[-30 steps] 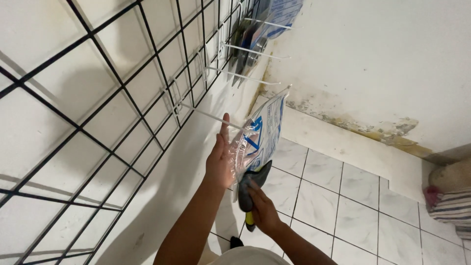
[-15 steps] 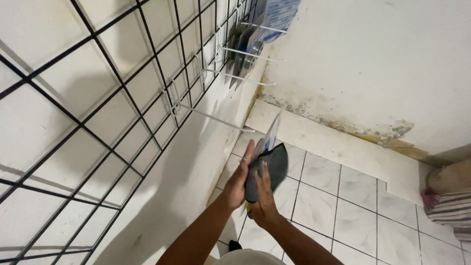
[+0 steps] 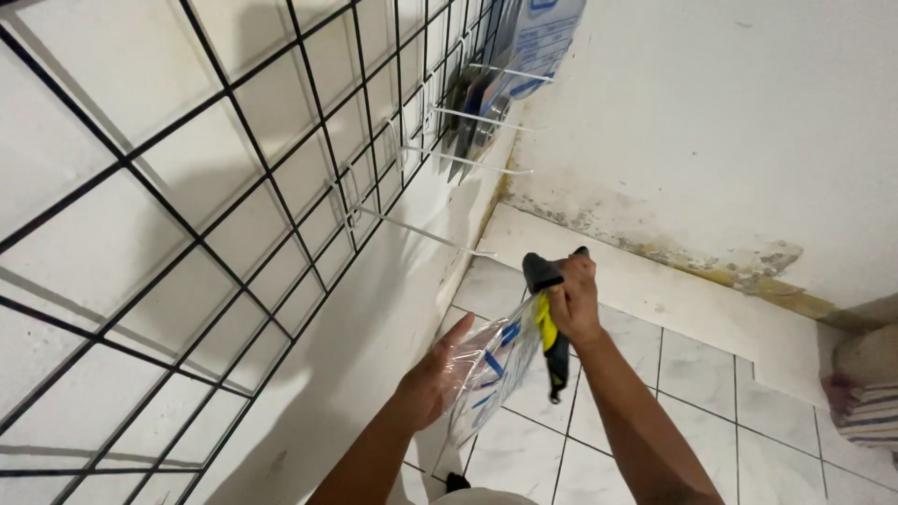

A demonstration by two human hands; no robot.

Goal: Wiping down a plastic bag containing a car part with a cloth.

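Clear plastic packet (image 3: 486, 379) between both hands, below the bare white hook (image 3: 421, 232) on the black wire grid (image 3: 234, 187).

Right hand (image 3: 572, 297) closed around the black-and-yellow tool (image 3: 550, 323) at the packet's upper right edge; left hand (image 3: 432, 379) under the packet's left side, fingers loosely spread, palm against the film; packet hangs tilted, low and right of centre, near the white wall, above the tiled floor (image 3: 711, 393); tool's head largely covered by the right fingers, its kind unclear; packet's blue markings blurred; far hooks carry more packaged goods (image 3: 510, 65), cut off at the top edge; striped cloth (image 3: 865, 397) cropped at the right.
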